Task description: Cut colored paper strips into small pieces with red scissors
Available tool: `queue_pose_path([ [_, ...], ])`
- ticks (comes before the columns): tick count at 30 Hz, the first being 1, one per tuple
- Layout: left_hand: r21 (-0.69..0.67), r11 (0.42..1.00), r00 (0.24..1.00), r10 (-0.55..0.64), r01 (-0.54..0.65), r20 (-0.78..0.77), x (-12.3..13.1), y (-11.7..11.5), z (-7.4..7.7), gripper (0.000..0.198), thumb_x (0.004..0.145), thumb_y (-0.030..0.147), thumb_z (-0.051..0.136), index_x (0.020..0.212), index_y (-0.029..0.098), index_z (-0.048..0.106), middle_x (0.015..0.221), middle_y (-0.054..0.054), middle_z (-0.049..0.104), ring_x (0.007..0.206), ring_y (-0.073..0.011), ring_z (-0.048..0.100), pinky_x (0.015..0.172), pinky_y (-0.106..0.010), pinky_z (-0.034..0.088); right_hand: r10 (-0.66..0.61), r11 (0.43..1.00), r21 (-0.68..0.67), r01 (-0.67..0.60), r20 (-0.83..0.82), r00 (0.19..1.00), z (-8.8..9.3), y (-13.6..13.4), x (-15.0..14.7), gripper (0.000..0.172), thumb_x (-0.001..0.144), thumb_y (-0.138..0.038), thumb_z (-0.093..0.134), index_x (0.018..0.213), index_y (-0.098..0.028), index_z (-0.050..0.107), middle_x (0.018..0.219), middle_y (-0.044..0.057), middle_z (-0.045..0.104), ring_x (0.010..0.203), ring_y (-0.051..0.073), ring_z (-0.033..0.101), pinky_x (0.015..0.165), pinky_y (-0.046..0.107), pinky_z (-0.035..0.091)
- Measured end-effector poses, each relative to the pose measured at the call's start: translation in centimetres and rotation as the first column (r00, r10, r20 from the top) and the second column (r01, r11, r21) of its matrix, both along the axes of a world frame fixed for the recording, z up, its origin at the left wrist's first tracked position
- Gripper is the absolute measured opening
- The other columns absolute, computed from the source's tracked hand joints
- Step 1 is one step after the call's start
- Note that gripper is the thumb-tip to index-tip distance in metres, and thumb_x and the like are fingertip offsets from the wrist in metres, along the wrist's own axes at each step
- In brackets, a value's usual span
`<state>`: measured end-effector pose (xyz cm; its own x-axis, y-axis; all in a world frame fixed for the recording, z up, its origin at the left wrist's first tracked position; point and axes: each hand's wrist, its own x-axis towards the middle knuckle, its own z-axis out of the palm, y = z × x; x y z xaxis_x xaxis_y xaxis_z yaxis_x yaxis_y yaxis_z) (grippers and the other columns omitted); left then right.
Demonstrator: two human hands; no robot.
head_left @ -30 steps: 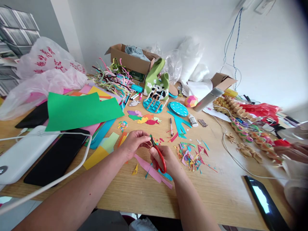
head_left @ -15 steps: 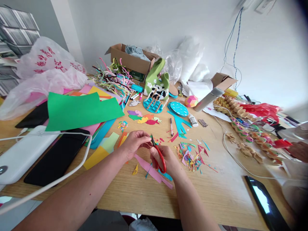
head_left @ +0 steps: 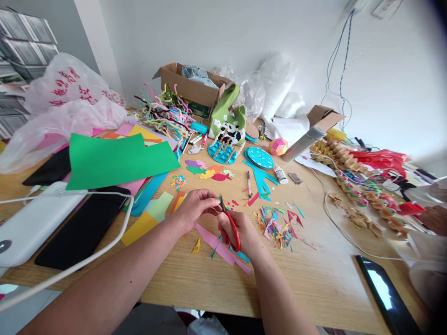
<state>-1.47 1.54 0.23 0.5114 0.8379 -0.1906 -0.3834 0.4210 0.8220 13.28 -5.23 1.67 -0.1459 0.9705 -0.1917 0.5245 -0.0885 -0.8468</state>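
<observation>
My right hand [head_left: 240, 230] is closed around a pair of red-handled scissors [head_left: 234, 231], whose dark blades point up and away from me. Close to the blade tips, my left hand [head_left: 199, 209] pinches something too small to make out. Beneath the hands lies a pink paper strip [head_left: 218, 246], with a small yellow scrap [head_left: 196, 245] beside it. Several small red paper dots [head_left: 233, 203] lie just beyond the blades. Farther back are coloured paper fish [head_left: 207, 173] and a little heap of tiny paper bits [head_left: 178, 182].
Paper offcuts [head_left: 277, 225] are piled to the right. Green paper [head_left: 118, 160] tops a stack at left, near a white power bank [head_left: 38, 228] and its cable. A grey bottle [head_left: 303, 144] leans at the back right. Another person's hand [head_left: 433, 218] is at the far right edge, above a phone [head_left: 387, 293].
Almost nothing differs. Both hands and the scissors keep the same place, with only a very slight shift at the blades.
</observation>
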Motion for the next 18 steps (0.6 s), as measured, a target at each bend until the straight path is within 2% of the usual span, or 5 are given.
queue_pose_path([
  [18, 0.0, 1.0, 1.0, 0.001, -0.001, 0.002, -0.01, 0.05, -0.28, 0.016, 0.062, 0.024, 0.075, 0.07, 0.014, 0.065, 0.066, -0.002, 0.067, 0.063, -0.0131, 0.062, 0.065, -0.026, 0.048, -0.01, 1.0, 0.006, 0.01, 0.017, 1.0, 0.03, -0.05, -0.07, 0.053, 0.087, -0.064, 0.045, 0.064, -0.017, 0.05, 0.046, 0.0, 0.056, 0.038, 0.01, 0.048, 0.042, 0.02, 0.035],
])
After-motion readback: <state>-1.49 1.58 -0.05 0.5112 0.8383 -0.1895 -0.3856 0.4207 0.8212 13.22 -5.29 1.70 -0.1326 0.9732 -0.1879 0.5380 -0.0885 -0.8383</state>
